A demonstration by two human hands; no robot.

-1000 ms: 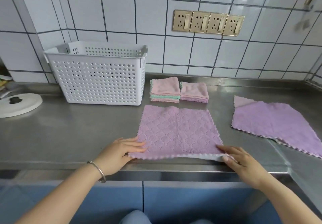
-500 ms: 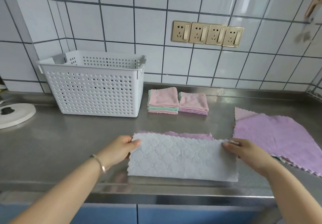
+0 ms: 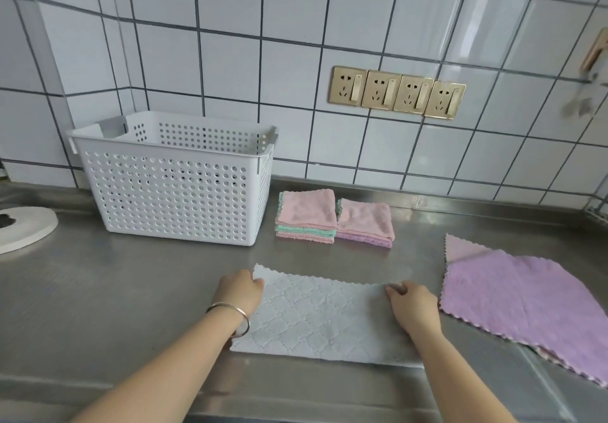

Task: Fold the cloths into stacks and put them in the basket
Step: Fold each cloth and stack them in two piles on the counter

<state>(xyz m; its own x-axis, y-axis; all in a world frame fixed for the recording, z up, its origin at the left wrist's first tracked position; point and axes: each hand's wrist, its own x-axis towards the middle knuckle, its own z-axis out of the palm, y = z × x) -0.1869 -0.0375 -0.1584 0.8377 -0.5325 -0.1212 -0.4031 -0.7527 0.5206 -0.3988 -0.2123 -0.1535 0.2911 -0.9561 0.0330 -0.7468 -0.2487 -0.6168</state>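
Note:
A cloth [image 3: 322,317] lies folded in half on the steel counter, its pale grey quilted underside up. My left hand [image 3: 240,291] pinches its far left corner and my right hand [image 3: 411,300] pinches its far right corner. Two stacks of folded cloths stand behind it: a pink and green stack [image 3: 307,215] and a pink and purple stack [image 3: 365,221]. A white perforated basket [image 3: 174,185] stands to their left; from here I cannot see its bottom. Unfolded purple cloths [image 3: 526,297] lie flat at the right.
The steel counter [image 3: 115,291] meets a tiled wall with a row of gold sockets [image 3: 396,91]. A round white lid [image 3: 23,228] rests at the far left. The counter's front edge runs just under my forearms.
The purple cloth lay flat with my hands on its near corners. I lifted the near edge and carried it over to the far edge, so the cloth now lies folded in half.

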